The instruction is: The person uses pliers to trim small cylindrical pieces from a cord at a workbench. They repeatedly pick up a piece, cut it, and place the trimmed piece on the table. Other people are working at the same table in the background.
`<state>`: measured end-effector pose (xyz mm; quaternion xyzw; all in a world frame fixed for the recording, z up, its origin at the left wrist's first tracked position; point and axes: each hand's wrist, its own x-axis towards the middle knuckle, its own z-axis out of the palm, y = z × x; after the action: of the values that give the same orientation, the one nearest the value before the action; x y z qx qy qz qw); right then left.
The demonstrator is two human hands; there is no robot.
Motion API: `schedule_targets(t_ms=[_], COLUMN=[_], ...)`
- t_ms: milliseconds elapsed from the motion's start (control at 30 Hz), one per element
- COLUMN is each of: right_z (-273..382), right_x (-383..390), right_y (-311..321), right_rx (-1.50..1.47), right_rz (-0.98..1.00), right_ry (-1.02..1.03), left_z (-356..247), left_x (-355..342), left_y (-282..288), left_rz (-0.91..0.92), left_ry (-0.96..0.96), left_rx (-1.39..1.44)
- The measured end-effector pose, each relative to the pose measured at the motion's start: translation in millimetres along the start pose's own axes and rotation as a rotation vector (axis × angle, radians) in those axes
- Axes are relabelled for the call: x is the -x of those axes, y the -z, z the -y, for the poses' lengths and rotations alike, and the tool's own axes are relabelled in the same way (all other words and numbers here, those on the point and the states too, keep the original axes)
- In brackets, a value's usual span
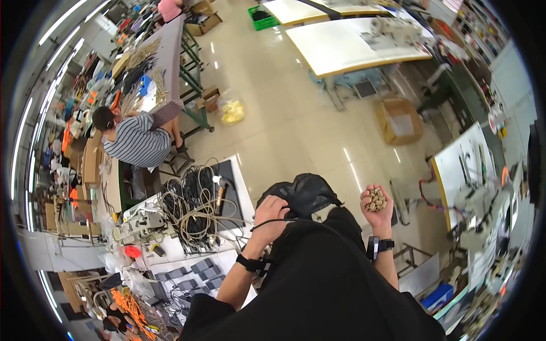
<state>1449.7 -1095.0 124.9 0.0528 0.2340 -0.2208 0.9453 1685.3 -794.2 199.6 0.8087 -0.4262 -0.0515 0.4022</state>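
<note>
My right hand [377, 211] is raised palm up, its fingers curled round a handful of small tan pieces [375, 200]. They are short and blocky; their exact kind is too small to make out. A black plastic bag [301, 193] lies at my lap between the hands. My left hand [272, 219] is at the bag's left edge, back of the hand up, fingers bent over the plastic with the tips partly hidden. A thin black cord [267, 223] runs across this hand. Both wrists wear black straps.
Left of me, a worktable carries tangled beige and black cords [190, 204], a hammer [219, 192], a sewing machine [142, 224] and dark flat pieces [199, 270]. A person in a striped shirt [139, 142] sits beyond. A cardboard box [400, 121] stands ahead right, near white tables [341, 45].
</note>
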Motion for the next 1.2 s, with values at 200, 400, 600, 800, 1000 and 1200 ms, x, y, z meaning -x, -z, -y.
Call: schedule_targets(t_ms=[200,400,600,800,1000,1200], right_z=[-9,-12,-39,-66,-128,-172], right_x=[-200,-454,-686,-913,-1112,-1268], right_y=[-113,-219,-379,-486,-566,-671], right_rx=[0.089,0.231,0.362,0.414,0.456,0.360], right_rz=[-0.003,0.009,-0.010,0.100,0.138,0.077], right_ry=[-0.147,-0.286,-0.523,-0.783,-0.844,-0.778], left_z=[110,213,273,343,469,601], left_x=[-155,-305,-444,-596,-742,-932], left_y=[29,44,66,117,130,202], left_rz=[-0.177,-0.350,-0.558,-0.558,-0.604,-0.559], left_ry=[0.120,0.325,0.558,0.593,0.661,0.558], left_rx=[-0.048,-0.111,-0.200,-0.222,-0.181,-0.184])
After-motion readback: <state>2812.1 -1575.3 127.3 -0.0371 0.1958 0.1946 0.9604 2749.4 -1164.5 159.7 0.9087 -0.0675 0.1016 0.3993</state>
